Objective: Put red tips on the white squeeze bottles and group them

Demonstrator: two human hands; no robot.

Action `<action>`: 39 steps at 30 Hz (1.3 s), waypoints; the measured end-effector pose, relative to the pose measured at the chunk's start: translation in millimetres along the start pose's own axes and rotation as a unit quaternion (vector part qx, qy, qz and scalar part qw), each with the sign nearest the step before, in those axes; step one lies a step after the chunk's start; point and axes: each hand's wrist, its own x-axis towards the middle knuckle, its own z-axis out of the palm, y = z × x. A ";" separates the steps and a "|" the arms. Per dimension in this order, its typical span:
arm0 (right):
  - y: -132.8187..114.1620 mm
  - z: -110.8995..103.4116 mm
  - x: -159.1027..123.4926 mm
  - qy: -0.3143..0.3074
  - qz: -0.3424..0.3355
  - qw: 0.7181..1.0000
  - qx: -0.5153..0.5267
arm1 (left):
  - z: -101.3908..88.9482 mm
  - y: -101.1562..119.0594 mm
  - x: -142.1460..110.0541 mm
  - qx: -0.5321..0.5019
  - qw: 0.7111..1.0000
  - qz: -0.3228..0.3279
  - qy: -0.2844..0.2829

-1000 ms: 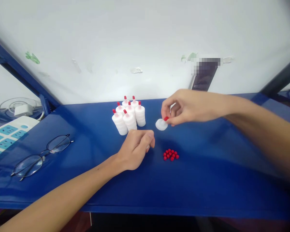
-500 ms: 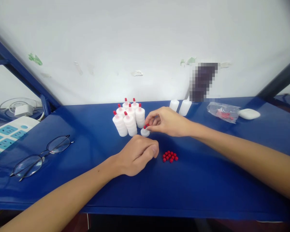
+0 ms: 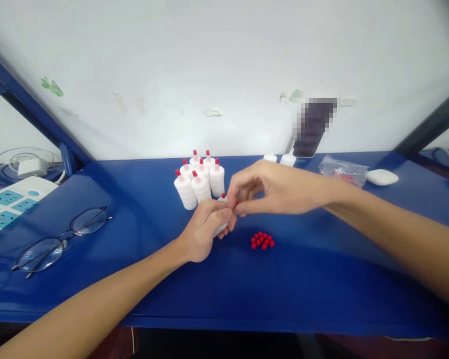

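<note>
My left hand (image 3: 211, 224) is wrapped around a white squeeze bottle (image 3: 220, 230), of which only a small part shows under the fingers. Just above it, my right hand (image 3: 260, 189) pinches a small red cap (image 3: 236, 204) between thumb and fingertips, against the top of the left hand. The bottle's nozzle is hidden by the fingers. Behind the hands stands a red-tipped bottle (image 3: 222, 198), mostly covered. To its left several white bottles with red caps (image 3: 201, 189) stand upright in a cluster. Several loose red caps (image 3: 262, 241) lie in front of my right hand.
Two white bottles (image 3: 288, 160) stand at the back beside a dark, pixelated phone-like slab (image 3: 307, 148). A plastic bag with red pieces (image 3: 343, 172) and a white rounded case (image 3: 382, 177) lie right. Glasses (image 3: 63, 242) and a power strip (image 3: 20, 199) are left.
My right hand has come nearer with the red cap, to my left hand. The left hand has turned and risen slightly, and part of a white bottle now shows in it.
</note>
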 end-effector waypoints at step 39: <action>-17.7 25.9 1.0 0.121 0.014 0.992 -0.017 | 5.7 16.9 -1.8 -0.039 0.998 0.042 0.032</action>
